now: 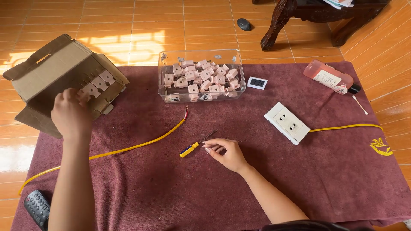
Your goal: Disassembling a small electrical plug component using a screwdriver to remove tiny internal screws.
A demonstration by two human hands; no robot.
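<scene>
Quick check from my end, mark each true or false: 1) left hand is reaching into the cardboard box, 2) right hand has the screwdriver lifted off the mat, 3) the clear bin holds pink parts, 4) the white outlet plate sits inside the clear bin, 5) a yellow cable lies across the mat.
1) True: the left hand is at the opening of the cardboard box.
2) False: the screwdriver lies on the mat; the right hand rests beside it.
3) True: the clear bin is full of pink parts.
4) False: the white outlet plate lies on the mat, right of the bin.
5) True: the yellow cable runs across the mat.
</scene>
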